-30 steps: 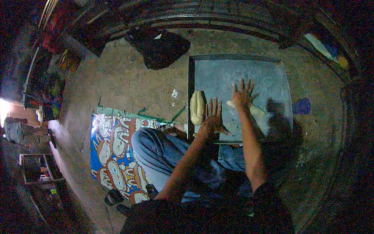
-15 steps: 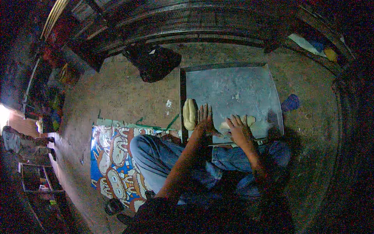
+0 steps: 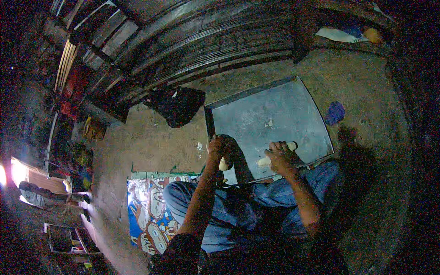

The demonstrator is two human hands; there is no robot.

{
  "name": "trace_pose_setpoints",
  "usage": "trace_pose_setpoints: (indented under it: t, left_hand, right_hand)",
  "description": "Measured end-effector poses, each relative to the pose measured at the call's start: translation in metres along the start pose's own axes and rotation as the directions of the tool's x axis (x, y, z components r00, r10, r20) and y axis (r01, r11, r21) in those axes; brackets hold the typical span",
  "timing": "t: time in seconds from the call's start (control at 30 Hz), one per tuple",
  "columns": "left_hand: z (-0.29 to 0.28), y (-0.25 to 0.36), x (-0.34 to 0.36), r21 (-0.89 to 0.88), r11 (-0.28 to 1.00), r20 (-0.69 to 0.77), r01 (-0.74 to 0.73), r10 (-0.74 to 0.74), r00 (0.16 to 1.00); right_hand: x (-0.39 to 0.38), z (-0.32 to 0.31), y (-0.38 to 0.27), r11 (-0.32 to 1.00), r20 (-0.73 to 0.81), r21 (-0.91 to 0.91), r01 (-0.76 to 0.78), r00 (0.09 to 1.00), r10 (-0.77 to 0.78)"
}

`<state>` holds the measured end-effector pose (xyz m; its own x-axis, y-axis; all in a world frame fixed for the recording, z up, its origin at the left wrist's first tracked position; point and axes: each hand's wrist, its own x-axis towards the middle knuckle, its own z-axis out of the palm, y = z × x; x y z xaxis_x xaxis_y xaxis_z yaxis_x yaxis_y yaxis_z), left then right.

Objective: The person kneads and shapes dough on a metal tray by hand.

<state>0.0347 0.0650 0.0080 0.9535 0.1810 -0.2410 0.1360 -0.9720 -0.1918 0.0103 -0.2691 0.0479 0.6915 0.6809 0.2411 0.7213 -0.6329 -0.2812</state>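
A shallow metal tray (image 3: 256, 112) with raised sides lies on the floor before my crossed legs. My right hand (image 3: 280, 159) is closed over a pale dough roll (image 3: 291, 146) near the tray's front right; one end of it sticks out on either side of the fingers. At the tray's left side, my left hand (image 3: 217, 145) is curled over another pale piece of dough (image 3: 224, 164). Only its lower end shows below the hand; the rest is covered. White flour smudges and a small dough scrap (image 3: 269, 123) mark the tray's surface.
A black bag (image 3: 176, 107) lies beyond the tray's left corner, a purple item (image 3: 335, 113) by its right side. A cartoon-printed mat (image 3: 149, 220) spreads left of my knee. Dark slatted furniture (image 3: 220, 46) stands at the back. Another person (image 3: 46, 195) is far left.
My left hand has gone from flat and spread beside the dough to curled over it. My right fingers have closed round the dough roll. The view has turned, so the tray appears tilted.
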Motion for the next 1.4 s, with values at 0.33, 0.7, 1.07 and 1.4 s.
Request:
trace_pose_setpoints:
  t: [0.33, 0.7, 1.07, 1.4]
  left_hand:
    - [0.049, -0.057, 0.040, -0.469, 0.813, -0.231, -0.345, 0.264, 0.936]
    - [-0.053, 0.022, -0.042, -0.615, 0.709, 0.065, -0.345, 0.482, 0.874]
    - [-0.124, 0.072, -0.100, -0.934, 0.292, -0.090, -0.208, 0.369, 0.925]
    - [-0.131, 0.098, -0.109, -0.999, -0.022, -0.033, -0.030, 0.181, 0.983]
  right_hand:
    - [0.020, -0.056, 0.039, 0.809, -0.305, 0.272, -0.520, 0.751, 0.585]
    - [0.017, -0.019, 0.070, -0.629, 0.260, 0.753, 0.194, 0.790, 0.555]
    - [0.040, -0.014, -0.018, 0.248, 0.180, 0.916, -0.315, 0.875, 0.449]
    - [0.039, 0.019, -0.007, 0.107, 0.102, 0.971, -0.212, 0.778, 0.619]
